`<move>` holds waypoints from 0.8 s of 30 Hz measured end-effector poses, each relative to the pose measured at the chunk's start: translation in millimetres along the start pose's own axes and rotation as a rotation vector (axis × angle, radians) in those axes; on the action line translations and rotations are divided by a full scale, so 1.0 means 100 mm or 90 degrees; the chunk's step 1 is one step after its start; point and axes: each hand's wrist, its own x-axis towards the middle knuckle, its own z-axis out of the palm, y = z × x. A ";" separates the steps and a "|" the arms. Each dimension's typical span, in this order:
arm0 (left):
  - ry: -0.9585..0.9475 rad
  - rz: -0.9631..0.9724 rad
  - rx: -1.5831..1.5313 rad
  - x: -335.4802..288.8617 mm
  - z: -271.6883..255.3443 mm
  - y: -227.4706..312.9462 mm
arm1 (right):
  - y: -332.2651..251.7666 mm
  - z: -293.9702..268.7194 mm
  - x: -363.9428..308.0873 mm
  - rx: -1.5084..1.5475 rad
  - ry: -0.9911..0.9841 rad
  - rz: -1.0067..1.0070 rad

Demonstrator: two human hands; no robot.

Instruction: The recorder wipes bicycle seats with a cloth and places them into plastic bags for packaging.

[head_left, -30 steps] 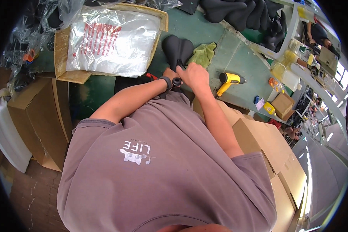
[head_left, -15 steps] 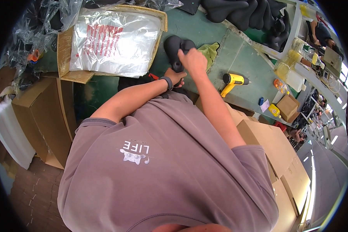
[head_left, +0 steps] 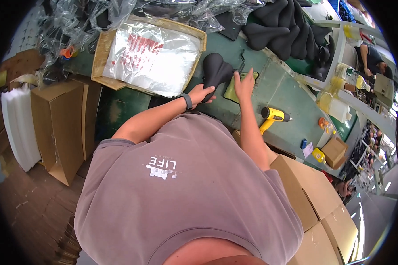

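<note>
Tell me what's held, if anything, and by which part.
The left hand holds the black saddle by its narrow end; whether the right hand grips anything cannot be told.

Right of the open carton [head_left: 102, 57] comes the saddle [head_left: 215, 73], then the cloth [head_left: 231, 92] and heat gun [head_left: 273, 115] on the desk [head_left: 292, 95]; more saddles [head_left: 274, 33] lie behind, seemingly overlapping one another.

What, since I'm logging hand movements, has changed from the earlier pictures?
The right hand has moved rightward off the black saddle to the green cloth. A bent black rod now shows by that hand; whether held is unclear. The left hand stays at the saddle's narrow end; the yellow heat gun lies as before.
</note>
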 end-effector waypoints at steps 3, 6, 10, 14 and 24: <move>-0.072 0.125 0.215 -0.22 -0.01 -0.06 | -0.40 0.01 -0.65 0.418 -0.176 0.288; -0.127 0.422 0.696 -0.28 -0.08 -0.22 | -0.73 -0.09 -1.04 0.600 -0.367 0.374; 0.041 0.283 0.606 -0.38 -0.11 0.18 | -0.34 -0.01 -1.08 0.626 -0.191 0.454; 0.504 0.369 0.681 0.00 -1.08 0.28 | -0.32 -0.41 -0.98 0.756 -0.355 0.499; 0.414 0.352 0.814 0.18 -1.70 0.54 | -1.83 -1.60 -1.60 1.362 -0.480 0.376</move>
